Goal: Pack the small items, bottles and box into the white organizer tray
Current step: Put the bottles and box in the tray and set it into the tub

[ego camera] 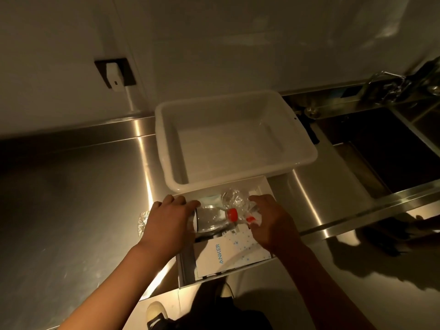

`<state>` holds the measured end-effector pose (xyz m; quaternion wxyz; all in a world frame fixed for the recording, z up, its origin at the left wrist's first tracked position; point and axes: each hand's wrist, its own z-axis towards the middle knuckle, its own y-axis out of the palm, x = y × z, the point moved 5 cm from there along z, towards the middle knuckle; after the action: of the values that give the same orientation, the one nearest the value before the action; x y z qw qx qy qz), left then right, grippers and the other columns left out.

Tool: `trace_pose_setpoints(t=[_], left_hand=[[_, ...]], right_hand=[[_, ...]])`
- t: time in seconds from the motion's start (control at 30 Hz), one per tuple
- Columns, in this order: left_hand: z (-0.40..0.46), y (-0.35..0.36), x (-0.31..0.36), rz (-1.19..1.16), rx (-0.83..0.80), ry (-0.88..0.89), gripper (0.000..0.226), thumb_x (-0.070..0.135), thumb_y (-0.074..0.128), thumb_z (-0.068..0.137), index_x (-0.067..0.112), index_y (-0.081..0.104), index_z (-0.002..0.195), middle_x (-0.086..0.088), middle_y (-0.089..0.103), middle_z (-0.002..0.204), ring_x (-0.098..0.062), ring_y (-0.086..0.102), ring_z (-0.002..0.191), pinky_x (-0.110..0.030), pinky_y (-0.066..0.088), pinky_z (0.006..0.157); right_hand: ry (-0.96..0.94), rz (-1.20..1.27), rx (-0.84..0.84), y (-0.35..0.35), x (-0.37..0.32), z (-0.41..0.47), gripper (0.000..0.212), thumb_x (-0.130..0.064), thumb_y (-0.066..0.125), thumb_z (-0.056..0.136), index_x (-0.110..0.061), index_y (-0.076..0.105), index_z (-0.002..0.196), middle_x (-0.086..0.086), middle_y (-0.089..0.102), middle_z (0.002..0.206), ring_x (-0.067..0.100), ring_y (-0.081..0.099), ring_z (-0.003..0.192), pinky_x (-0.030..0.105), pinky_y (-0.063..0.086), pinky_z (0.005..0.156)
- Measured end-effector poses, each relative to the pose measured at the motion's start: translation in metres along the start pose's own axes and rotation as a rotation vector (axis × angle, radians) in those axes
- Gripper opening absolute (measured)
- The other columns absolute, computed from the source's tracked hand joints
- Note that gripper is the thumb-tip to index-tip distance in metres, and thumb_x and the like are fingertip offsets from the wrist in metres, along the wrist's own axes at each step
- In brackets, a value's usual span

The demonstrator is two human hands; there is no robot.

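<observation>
White organizer tray (263, 186) at counter (71, 198) front edge, overhanging. Anker box (228, 253) in near end. My left hand (170, 216) curled round clear bottle (209, 217); my right hand (273, 220) gripping second red-capped bottle (250, 219). White tub (164, 139) just behind tray.

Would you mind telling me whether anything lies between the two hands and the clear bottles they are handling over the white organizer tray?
Nothing visible does. The left hand is already on the clear bottle with the red cap, and the right hand is on a second bottle beside it. Both bottles lie over the white organizer tray, above the Anker box.
</observation>
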<state>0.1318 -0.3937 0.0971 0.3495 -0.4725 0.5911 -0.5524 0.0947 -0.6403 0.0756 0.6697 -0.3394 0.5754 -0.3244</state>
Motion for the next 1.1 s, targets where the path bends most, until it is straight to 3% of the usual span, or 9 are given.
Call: trace_pose_setpoints(t=[0.17,0.27,0.43,0.5,0.63,0.7,0.8,0.97,1.1], left_hand=[[-0.009,-0.003,-0.010,-0.025,0.000,-0.007,0.064,0.054,0.065,0.081,0.044,0.047,0.142,0.012,0.059,0.124,-0.020,0.050,0.115,-0.035,0.042,0.090],[-0.012,0.000,-0.013,-0.051,-0.005,-0.003,0.068,0.061,0.066,0.077,0.044,0.048,0.141,0.013,0.060,0.124,-0.021,0.051,0.112,-0.036,0.042,0.088],[-0.017,0.000,-0.018,-0.092,0.006,-0.011,0.071,0.062,0.071,0.074,0.043,0.052,0.140,0.012,0.062,0.124,-0.022,0.053,0.109,-0.036,0.043,0.086],[-0.019,-0.001,-0.019,-0.101,0.008,-0.016,0.071,0.062,0.073,0.073,0.043,0.053,0.139,0.012,0.062,0.123,-0.021,0.053,0.109,-0.035,0.041,0.085],[-0.022,-0.002,-0.021,-0.091,0.004,-0.018,0.072,0.067,0.072,0.072,0.043,0.054,0.137,0.012,0.063,0.118,-0.022,0.053,0.106,-0.035,0.039,0.082],[-0.022,-0.002,-0.018,-0.081,-0.006,-0.017,0.069,0.060,0.072,0.074,0.044,0.052,0.139,0.012,0.062,0.119,-0.021,0.052,0.106,-0.035,0.040,0.083],[-0.021,0.001,-0.013,-0.072,-0.017,-0.009,0.068,0.046,0.071,0.076,0.045,0.050,0.140,0.013,0.061,0.121,-0.021,0.052,0.108,-0.034,0.040,0.083],[-0.018,0.004,-0.003,-0.088,-0.008,0.019,0.069,0.046,0.068,0.077,0.046,0.046,0.142,0.012,0.059,0.119,-0.020,0.050,0.111,-0.033,0.037,0.084],[-0.015,0.006,0.008,-0.093,-0.009,0.044,0.073,0.048,0.070,0.076,0.045,0.043,0.143,0.012,0.057,0.123,-0.020,0.048,0.117,-0.034,0.038,0.089]], right_hand=[[-0.124,-0.025,0.034,-0.002,-0.008,0.010,0.053,0.000,0.076,0.073,-0.003,0.065,0.125,0.009,0.064,0.118,0.026,0.065,0.099,0.040,0.058,0.079],[-0.210,-0.008,0.093,-0.006,-0.010,0.014,0.049,0.003,0.075,0.073,-0.004,0.067,0.121,0.005,0.065,0.116,0.020,0.064,0.097,0.034,0.058,0.078],[0.014,0.070,-0.173,0.020,-0.008,0.040,0.066,0.001,0.079,0.071,-0.035,0.063,0.124,-0.022,0.056,0.126,0.008,0.058,0.110,0.028,0.055,0.093],[-0.005,0.062,-0.243,0.034,-0.011,0.047,0.067,-0.002,0.081,0.073,-0.037,0.062,0.126,-0.024,0.054,0.128,0.009,0.054,0.117,0.033,0.051,0.100],[-0.028,0.047,-0.190,0.043,-0.009,0.059,0.073,0.012,0.071,0.070,-0.036,0.062,0.125,-0.019,0.056,0.134,0.005,0.038,0.126,0.043,0.041,0.110],[0.019,0.045,-0.156,0.046,-0.005,0.063,0.080,0.019,0.061,0.066,-0.034,0.060,0.126,-0.016,0.055,0.134,0.005,0.035,0.128,0.045,0.037,0.114],[0.027,0.052,-0.151,0.055,0.003,0.063,0.083,0.023,0.057,0.066,-0.032,0.061,0.127,-0.013,0.052,0.135,0.012,0.041,0.131,0.042,0.045,0.108],[-0.013,-0.022,-0.038,0.059,0.012,0.060,0.056,-0.001,0.070,0.080,-0.039,0.063,0.121,-0.011,0.051,0.130,0.016,0.049,0.121,0.047,0.048,0.098],[0.008,-0.019,-0.137,0.059,0.014,0.049,0.073,-0.012,0.080,0.078,-0.039,0.049,0.138,-0.015,0.037,0.142,0.014,0.055,0.119,0.040,0.053,0.099]])
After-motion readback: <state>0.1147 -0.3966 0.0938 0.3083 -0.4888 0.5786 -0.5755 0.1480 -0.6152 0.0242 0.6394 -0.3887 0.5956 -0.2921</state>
